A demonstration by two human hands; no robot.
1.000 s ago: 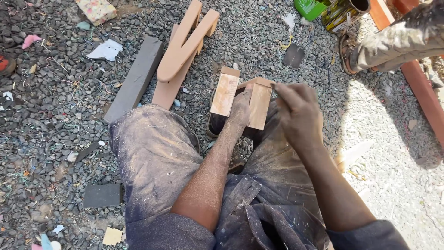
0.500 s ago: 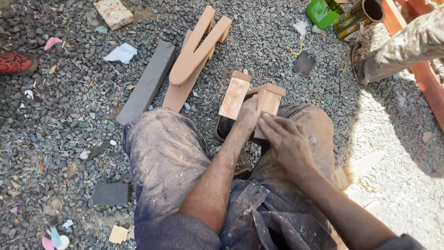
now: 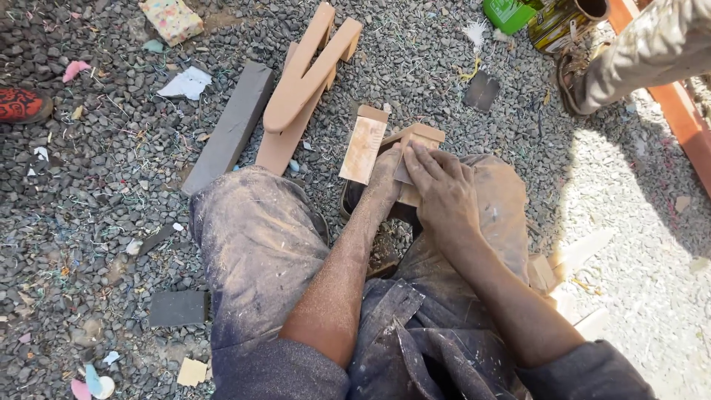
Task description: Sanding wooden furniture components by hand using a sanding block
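Head view: a seated person in dust-covered trousers works over grey gravel (image 3: 89, 192).
Workpiece: a small bent wooden piece (image 3: 385, 148) of pale tan board stands between the knees, on the ground just past a dark shoe.
Left hand: left hand (image 3: 386, 172) reaches down between the legs and rests against the wooden piece from below; whether its fingers are closed around it I cannot tell.
Right hand: right hand (image 3: 438, 189) lies flat on the right face of the wooden piece, fingers stretched out and pressing, not curled.
Nearby wood: two long rounded wooden slats (image 3: 300, 81) lie crossed on the gravel just beyond the workpiece.
Grey block: a long grey bar (image 3: 229, 126) lies left of the slats.
Upper right: a green container (image 3: 507, 13) and a tin can (image 3: 566, 18) sit near another person's sandalled foot (image 3: 574, 81).
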